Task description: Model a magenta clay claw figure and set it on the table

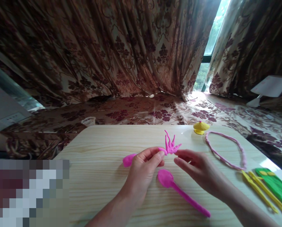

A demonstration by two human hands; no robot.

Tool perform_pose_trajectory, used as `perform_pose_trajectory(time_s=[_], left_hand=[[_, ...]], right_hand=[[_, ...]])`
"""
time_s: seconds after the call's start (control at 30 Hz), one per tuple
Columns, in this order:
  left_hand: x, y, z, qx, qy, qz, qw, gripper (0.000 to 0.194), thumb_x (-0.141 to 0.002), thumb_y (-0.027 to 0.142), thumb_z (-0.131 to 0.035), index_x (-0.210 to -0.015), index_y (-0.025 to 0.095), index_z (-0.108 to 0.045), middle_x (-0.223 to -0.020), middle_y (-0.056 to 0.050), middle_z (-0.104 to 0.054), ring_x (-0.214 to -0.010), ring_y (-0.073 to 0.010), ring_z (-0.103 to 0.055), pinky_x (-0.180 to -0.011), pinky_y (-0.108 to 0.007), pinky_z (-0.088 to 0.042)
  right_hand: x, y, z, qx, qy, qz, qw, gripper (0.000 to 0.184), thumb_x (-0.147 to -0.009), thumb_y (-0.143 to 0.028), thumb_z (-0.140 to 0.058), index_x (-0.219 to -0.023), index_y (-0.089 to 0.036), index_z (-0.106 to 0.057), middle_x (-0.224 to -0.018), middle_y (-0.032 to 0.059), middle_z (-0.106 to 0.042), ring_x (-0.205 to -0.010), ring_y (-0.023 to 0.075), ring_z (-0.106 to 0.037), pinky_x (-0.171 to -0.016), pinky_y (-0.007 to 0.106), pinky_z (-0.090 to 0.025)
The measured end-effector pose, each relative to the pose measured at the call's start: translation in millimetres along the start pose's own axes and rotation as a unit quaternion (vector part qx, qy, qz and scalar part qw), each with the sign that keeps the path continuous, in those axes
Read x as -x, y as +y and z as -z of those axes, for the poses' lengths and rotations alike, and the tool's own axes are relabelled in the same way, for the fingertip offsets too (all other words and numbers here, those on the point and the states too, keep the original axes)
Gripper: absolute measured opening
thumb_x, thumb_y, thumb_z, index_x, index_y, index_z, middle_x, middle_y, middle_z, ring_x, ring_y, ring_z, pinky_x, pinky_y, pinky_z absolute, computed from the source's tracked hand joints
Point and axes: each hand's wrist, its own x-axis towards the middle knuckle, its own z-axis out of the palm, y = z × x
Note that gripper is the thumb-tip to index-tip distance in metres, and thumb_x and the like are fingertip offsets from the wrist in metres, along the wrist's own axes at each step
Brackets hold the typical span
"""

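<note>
My left hand pinches one end of a bright pink modelling clay piece between thumb and forefinger, above the table. Several thin, wavy prongs fan upward from the piece. My right hand is at its right side, thumb and forefinger slightly apart; the forefinger tip is at the clay's edge, and I cannot tell if it touches. Below the hands lies a magenta clay spoon with a long handle reaching toward the lower right. A pink clay lump lies partly hidden behind my left hand.
On the wooden table, a yellow clay piece with a pointed top stands at the back right. Near it lie a pale pink clay loop, yellow clay strips and a green clay slab. A white lamp stands beyond.
</note>
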Motion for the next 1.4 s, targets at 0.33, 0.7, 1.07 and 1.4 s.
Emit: perform_pose_trajectory(time_s=[0.33, 0.7, 1.07, 1.4], left_hand=[[-6, -13, 0.0, 0.04, -0.036, 0.045, 0.998, 0.024, -0.074, 0.035, -0.063, -0.086, 0.015, -0.068, -0.071, -0.002, -0.06, -0.066, -0.0119, -0.053, -0.067, -0.026, -0.045], [-3, 1, 2.6, 0.196, -0.132, 0.15, 0.96, 0.031, -0.085, 0.042, -0.046, -0.088, 0.015, -0.061, -0.075, -0.001, -0.051, -0.067, -0.0108, -0.048, -0.067, -0.024, -0.04], [-3, -4, 1.6, 0.045, -0.119, 0.048, 0.991, 0.022, -0.08, 0.035, -0.056, -0.072, 0.014, -0.061, -0.069, -0.001, -0.053, -0.065, -0.0114, -0.047, -0.064, -0.023, -0.037], [-13, -13, 6.3, 0.021, -0.065, 0.024, 0.997, 0.023, -0.074, 0.036, -0.063, -0.078, 0.013, -0.065, -0.063, 0.001, -0.053, -0.057, -0.0087, -0.046, -0.055, -0.021, -0.036]], right_hand=[[8, -3, -28, 0.34, 0.028, 0.184, 0.922, 0.044, -0.086, -0.014, -0.044, -0.13, -0.019, -0.044, -0.102, 0.0106, -0.054, -0.087, 0.023, -0.047, -0.076, 0.037, -0.04], [6, 2, -30, 0.432, 0.048, 0.2, 0.878, 0.05, -0.083, -0.011, -0.046, -0.131, -0.02, -0.042, -0.112, 0.0113, -0.052, -0.098, 0.0265, -0.044, -0.087, 0.043, -0.034], [-1, 3, -22, 0.413, 0.056, 0.199, 0.887, 0.053, -0.078, -0.002, -0.045, -0.128, -0.022, -0.047, -0.105, 0.0102, -0.053, -0.095, 0.0246, -0.045, -0.084, 0.041, -0.035], [-2, 0, -23, 0.32, 0.068, 0.188, 0.926, 0.033, -0.082, -0.025, -0.056, -0.115, -0.022, -0.055, -0.102, 0.0081, -0.052, -0.089, 0.0218, -0.047, -0.078, 0.036, -0.038]])
